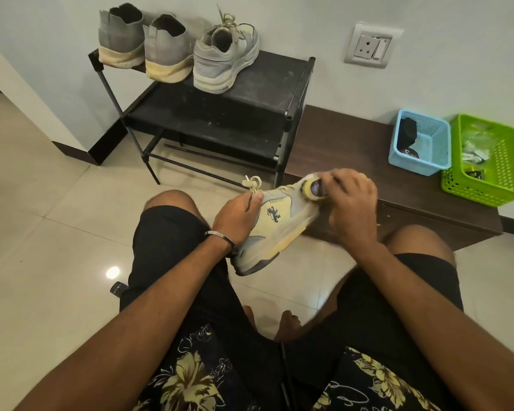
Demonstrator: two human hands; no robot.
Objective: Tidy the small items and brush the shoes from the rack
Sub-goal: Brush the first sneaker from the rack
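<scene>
A seated person holds a pale grey-and-yellow lace-up sneaker (pixel 275 221) between the knees and works a brush on it.

The left hand (pixel 239 216) grasps the sneaker at its laces; the right hand (pixel 352 203), blurred, is curled round a small yellow-and-purple brush (pixel 313 188) pressed to its toe. Far left, three grey shoes (pixel 175 48) stand on the black metal rack (pixel 235 114). Right, a blue plastic basket (pixel 419 142) and a green plastic basket (pixel 487 161) sit on a dark wooden bench (pixel 353 161).

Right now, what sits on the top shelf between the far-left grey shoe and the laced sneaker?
In the head view, one more grey slip-on shoe stands between the far-left grey shoe and the laced sneaker, heel toward the camera, on the rack.
</scene>
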